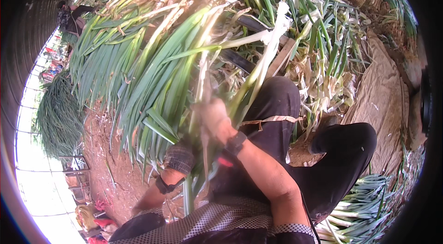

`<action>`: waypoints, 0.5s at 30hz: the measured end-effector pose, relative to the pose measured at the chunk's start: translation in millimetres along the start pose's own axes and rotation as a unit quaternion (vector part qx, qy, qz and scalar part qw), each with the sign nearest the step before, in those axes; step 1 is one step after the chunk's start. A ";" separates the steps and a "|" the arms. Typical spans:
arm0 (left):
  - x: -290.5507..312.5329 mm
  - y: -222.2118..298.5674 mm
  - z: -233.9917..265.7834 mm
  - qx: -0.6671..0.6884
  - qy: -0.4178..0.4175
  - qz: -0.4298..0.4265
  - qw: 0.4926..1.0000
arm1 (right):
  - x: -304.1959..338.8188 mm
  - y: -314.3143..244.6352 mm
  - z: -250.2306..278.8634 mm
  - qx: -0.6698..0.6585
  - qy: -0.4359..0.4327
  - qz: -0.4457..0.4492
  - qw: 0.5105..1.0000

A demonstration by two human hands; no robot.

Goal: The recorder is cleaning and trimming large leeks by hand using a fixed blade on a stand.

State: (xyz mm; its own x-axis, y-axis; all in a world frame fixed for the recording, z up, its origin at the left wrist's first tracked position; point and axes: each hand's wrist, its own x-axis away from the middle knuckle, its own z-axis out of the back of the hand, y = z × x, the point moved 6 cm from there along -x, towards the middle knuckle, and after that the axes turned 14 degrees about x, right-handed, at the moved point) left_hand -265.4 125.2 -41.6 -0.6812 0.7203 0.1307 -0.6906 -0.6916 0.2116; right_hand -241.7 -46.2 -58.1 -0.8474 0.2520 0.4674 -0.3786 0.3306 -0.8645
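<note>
My left hand (179, 160), in a dark grey glove, is closed round the leafy part of a long green onion (187, 195) in front of my body. Just above and to its right is my bare right hand (213, 118), smeared by motion. Its fingers look closed on a pale, dry outer leaf (205, 147), a strip of which hangs below the fist. Two peeled green onions (272, 43) with white stalks lie crossed beyond my right hand, over my knee. To the left lies a thick layer of green onions (157, 82), their dry root ends pointing away.
A heap of stripped leaves (327, 68) spreads beyond my bent legs (272, 101). A brown cloth (378, 105) lies at the right, above a stack of cleaned green onions (360, 204). Another leafy pile (60, 114) stands far left; a person (71, 18) is at upper left.
</note>
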 end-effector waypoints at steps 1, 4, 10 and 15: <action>1.3 -0.3 0.2 0.000 -0.002 0.003 1.000 | -5.0 -6.5 -2.3 -0.004 -0.004 0.016 1.000; 2.4 -3.3 -0.8 -0.024 -0.017 0.017 0.999 | -4.1 -24.3 3.2 -0.030 0.041 -0.068 0.996; 2.1 0.6 3.1 -0.010 0.001 -0.029 1.000 | -30.6 -18.5 15.1 -0.067 0.030 -0.025 0.997; 7.1 -27.0 20.1 0.342 0.008 0.110 0.933 | -10.9 -15.2 11.7 -0.010 0.011 0.008 1.000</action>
State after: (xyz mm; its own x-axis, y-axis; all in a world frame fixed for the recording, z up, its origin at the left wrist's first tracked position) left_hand -246.7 150.1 -26.9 -0.7959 0.5601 0.2297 -0.2210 -0.6221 0.7511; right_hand -231.0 -64.6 -52.3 -0.8452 0.2766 0.4574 -0.3575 0.3438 -0.8684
